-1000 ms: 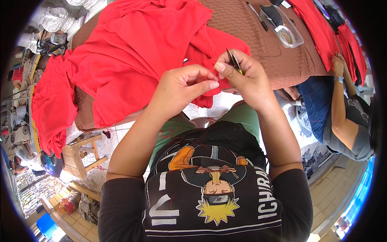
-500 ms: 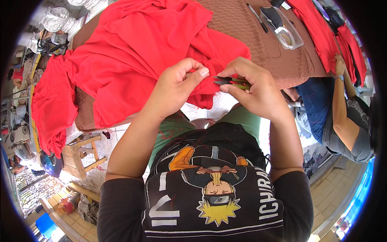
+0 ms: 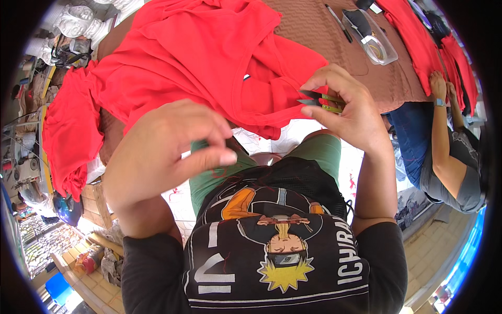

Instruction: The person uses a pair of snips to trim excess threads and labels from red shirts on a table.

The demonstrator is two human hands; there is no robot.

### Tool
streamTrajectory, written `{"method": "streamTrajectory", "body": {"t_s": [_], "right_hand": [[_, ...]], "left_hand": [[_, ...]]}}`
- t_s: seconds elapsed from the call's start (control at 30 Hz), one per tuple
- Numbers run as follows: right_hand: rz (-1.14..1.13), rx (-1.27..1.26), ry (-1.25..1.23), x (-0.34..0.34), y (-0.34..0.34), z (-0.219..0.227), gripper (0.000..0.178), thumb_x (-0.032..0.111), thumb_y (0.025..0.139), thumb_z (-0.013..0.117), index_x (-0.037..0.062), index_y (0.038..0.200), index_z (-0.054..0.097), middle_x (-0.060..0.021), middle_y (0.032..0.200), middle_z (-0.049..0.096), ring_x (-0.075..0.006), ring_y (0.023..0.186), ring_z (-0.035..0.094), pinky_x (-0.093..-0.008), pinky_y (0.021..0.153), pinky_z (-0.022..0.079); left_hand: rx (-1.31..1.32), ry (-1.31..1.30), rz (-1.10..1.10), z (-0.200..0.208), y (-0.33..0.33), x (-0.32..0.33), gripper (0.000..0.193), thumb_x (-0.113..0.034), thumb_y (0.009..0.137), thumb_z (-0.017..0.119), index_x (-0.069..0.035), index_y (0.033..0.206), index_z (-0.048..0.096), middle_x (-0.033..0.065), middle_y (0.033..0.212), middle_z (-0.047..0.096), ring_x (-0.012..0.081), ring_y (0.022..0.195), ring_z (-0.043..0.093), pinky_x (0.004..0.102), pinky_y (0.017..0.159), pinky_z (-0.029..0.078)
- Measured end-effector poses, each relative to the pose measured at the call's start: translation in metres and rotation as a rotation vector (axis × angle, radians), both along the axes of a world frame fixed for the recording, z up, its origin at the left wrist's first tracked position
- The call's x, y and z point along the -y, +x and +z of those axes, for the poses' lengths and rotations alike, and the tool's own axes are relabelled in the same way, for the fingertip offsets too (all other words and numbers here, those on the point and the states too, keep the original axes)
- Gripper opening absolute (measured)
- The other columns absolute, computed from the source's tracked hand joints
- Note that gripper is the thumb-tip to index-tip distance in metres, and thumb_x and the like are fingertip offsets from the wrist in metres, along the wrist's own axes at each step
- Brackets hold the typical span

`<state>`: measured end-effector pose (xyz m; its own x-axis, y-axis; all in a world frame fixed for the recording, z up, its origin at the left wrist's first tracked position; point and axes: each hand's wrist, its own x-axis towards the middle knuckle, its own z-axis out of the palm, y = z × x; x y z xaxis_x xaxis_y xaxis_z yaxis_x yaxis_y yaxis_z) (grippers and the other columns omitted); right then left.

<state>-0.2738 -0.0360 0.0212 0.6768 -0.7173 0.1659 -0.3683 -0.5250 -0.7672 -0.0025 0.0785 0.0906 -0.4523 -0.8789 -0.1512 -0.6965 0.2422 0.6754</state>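
My right hand (image 3: pixel 354 109) holds thread snips (image 3: pixel 312 95) with dark blades and yellow-green handles, the blades parted and pointing left at the edge of the red cloth. That red cloth (image 3: pixel 183 63), which looks like a garment, lies in loose folds over the table and hangs toward my lap. A small dark-and-white tag (image 3: pixel 246 77) shows inside one fold. My left hand (image 3: pixel 178 144) is in the air above my thigh, off the cloth, slightly smeared by motion. Its thumb and fingers are apart, and nothing shows between them.
The brown-covered table (image 3: pixel 314 31) bears a black pen (image 3: pixel 339 23) and a clear plastic box (image 3: pixel 384 52) of small items. At right, another person's hands (image 3: pixel 438 83) touch more red cloth (image 3: pixel 410 36). A wooden stool (image 3: pixel 97 204) stands at lower left.
My left hand has come away from the cloth, moving left and toward me, its fingers parting. My right hand, with the snips, has shifted slightly right.
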Motion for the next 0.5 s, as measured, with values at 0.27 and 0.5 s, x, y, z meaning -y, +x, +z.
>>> {"method": "streamTrajectory", "body": {"t_s": [0.27, 0.5], "right_hand": [[0.156, 0.043, 0.172, -0.003, 0.016, -0.036, 0.028, 0.005, 0.078, 0.074, 0.0025, 0.104, 0.066, -0.0102, 0.091, 0.067, -0.0203, 0.08, 0.065, -0.0318, 0.074, 0.052], [0.041, 0.067, 0.412, 0.001, 0.01, -0.035, 0.019, 0.004, 0.085, 0.068, -0.0023, 0.104, 0.066, -0.0082, 0.091, 0.07, -0.0113, 0.082, 0.064, -0.0273, 0.076, 0.052]], "left_hand": [[-0.144, -0.1, 0.16, -0.086, -0.04, 0.026, 0.046, -0.013, 0.078, 0.076, -0.003, 0.12, 0.06, 0.0101, 0.108, 0.067, 0.0222, 0.101, 0.064, 0.0332, 0.088, 0.05], [-0.407, 0.044, 0.35, -0.095, -0.044, 0.032, 0.027, -0.009, 0.085, 0.071, -0.002, 0.111, 0.065, 0.0052, 0.1, 0.07, 0.0097, 0.091, 0.064, 0.0257, 0.081, 0.05]]}}
